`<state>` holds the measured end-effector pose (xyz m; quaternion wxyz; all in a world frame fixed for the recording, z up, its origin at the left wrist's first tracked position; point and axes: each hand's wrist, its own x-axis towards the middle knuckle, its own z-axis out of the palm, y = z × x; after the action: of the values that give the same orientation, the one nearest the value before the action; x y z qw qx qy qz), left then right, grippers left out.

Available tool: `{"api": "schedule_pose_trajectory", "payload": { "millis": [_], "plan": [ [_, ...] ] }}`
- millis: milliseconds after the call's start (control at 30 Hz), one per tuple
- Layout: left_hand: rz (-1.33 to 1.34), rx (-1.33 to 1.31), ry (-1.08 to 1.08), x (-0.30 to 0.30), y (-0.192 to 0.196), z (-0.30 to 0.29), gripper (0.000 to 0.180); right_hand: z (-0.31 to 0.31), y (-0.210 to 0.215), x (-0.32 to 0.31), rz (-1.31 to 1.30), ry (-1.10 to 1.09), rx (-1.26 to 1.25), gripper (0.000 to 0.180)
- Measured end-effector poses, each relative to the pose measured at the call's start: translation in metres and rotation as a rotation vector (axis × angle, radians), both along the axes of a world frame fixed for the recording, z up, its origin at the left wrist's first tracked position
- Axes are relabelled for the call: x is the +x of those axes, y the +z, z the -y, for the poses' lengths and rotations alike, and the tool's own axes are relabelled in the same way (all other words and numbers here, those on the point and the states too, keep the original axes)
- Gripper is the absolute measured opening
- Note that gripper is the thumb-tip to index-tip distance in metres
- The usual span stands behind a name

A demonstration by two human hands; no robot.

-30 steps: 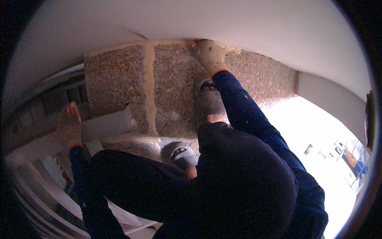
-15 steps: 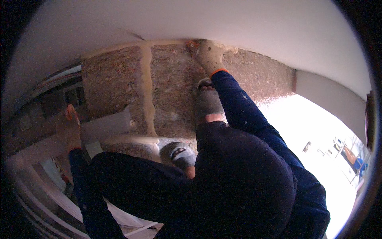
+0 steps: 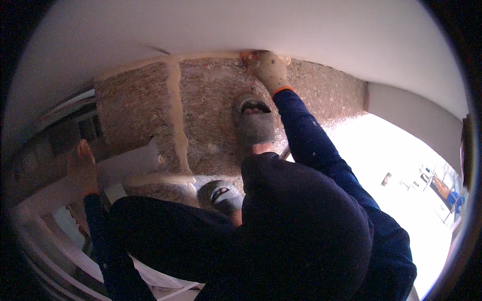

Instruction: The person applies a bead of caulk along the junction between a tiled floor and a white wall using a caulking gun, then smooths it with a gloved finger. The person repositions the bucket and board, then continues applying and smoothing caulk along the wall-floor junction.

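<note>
Right hand: your right hand point(image 3: 272, 69), tan and dark-spotted, reaches forward to the far edge of the slab, where stone meets wall.
Right fingers: they point toward that joint, reddish and blurred at the ends; you cannot tell from this view whether they grasp anything.
Right sleeve: a dark navy, pale-flecked sleeve point(image 3: 311, 135) ends at a narrow bright-orange band point(image 3: 284, 90) around your wrist.
Left hand: your left hand point(image 3: 81, 168) is out to your left, at a broad, pale grey rail point(image 3: 128, 163), dim and blurred.
Left fingers: they look extended, but whether they grip the rail cannot be told.
Joint: a pale tan strip of filler-like material point(image 3: 206, 55) runs along the slab's far edge, against the smooth white wall point(image 3: 241, 25); your right hand is at its right-hand part.
Slab: the rough, speckled brown slab point(image 3: 211, 100) lies beneath you, crossed left of your feet by a pale tan band point(image 3: 175, 115) that meets the joint.
Feet: two grey open-toed slippers point(image 3: 257, 128) are on your feet, the right one farther forward.
Legs: your dark trousers point(image 3: 301, 215) fill the lower middle, knees bent.
Right side: a glaring white area point(image 3: 371, 150) borders the slab.
</note>
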<state>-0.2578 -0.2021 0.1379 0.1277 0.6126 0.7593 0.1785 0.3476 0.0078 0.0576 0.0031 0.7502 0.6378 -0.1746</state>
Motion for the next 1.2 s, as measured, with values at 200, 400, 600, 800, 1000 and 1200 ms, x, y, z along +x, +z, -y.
{"api": "schedule_pose_trajectory", "payload": {
  "millis": [200,400,600,800,1000,1200],
  "plan": [
    [-0.425,-0.430,0.071,0.019,0.037,-0.004,0.050,0.014,0.009,0.085,-0.099,-0.007,-0.032,0.051],
    [-0.525,-0.373,0.065,0.032,0.034,-0.014,0.050,0.046,0.002,0.091,-0.440,-0.497,-0.038,0.058],
    [-0.431,-0.355,0.096,0.017,0.021,-0.007,0.048,0.030,-0.028,0.029,-0.399,-0.502,0.063,0.071],
    [-0.428,-0.463,0.155,0.017,0.029,-0.007,0.046,0.019,-0.040,-0.037,0.277,0.332,-0.079,0.042],
    [-1.012,-0.384,-0.201,-0.012,0.009,0.003,0.039,0.028,-0.039,-0.137,-0.039,0.497,-0.026,0.043],
    [-0.564,-0.511,-0.263,-0.037,0.004,0.012,0.051,0.042,-0.016,-0.090,-0.182,0.438,-0.071,0.046]
  ]
}}
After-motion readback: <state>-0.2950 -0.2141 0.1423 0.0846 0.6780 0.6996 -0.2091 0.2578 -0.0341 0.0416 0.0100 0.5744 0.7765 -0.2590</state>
